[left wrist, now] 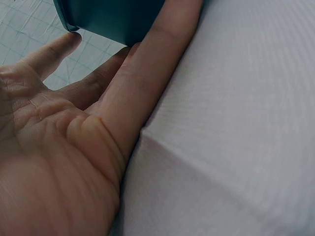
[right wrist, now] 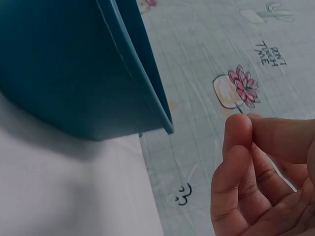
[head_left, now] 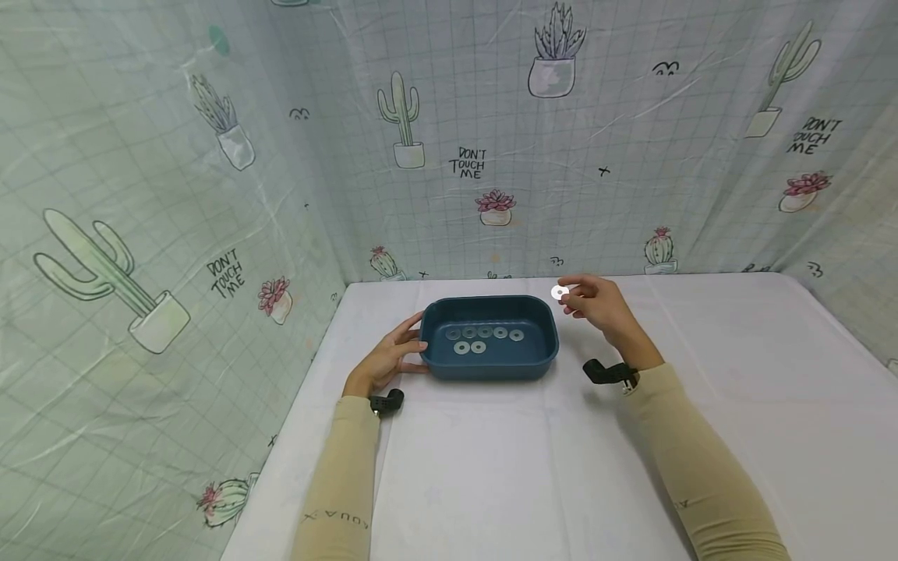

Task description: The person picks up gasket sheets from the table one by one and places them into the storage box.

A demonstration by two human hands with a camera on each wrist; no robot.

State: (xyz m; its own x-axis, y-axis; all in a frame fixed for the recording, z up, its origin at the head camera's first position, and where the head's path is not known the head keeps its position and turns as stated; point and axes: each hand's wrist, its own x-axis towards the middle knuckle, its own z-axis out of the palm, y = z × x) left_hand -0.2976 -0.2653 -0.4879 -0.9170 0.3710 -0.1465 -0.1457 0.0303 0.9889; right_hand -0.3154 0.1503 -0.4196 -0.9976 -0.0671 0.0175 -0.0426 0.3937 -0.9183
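Observation:
A dark blue rectangular tray [head_left: 491, 372] stands on the white-covered table with several flat metal washers [head_left: 479, 347] on its floor. My left hand [head_left: 384, 360] grips the tray's left end, one digit lying over the rim and others spread along the outside. In the left wrist view, its fingers [left wrist: 142, 73] reach up to the tray wall [left wrist: 108, 19], low against the cloth. Just beyond the tray's right end, my right hand [head_left: 595, 304] pinches a washer [head_left: 559, 292] between thumb and fingertips. The right wrist view shows only this washer's thin edge [right wrist: 239, 108] above the fingertips.
White cloth [head_left: 463, 467] covers the table. Behind it and on the left hangs a curtain [head_left: 435, 202] printed with cacti and lettering, meeting the table's back edge. Each wrist wears a small black camera [head_left: 387, 402].

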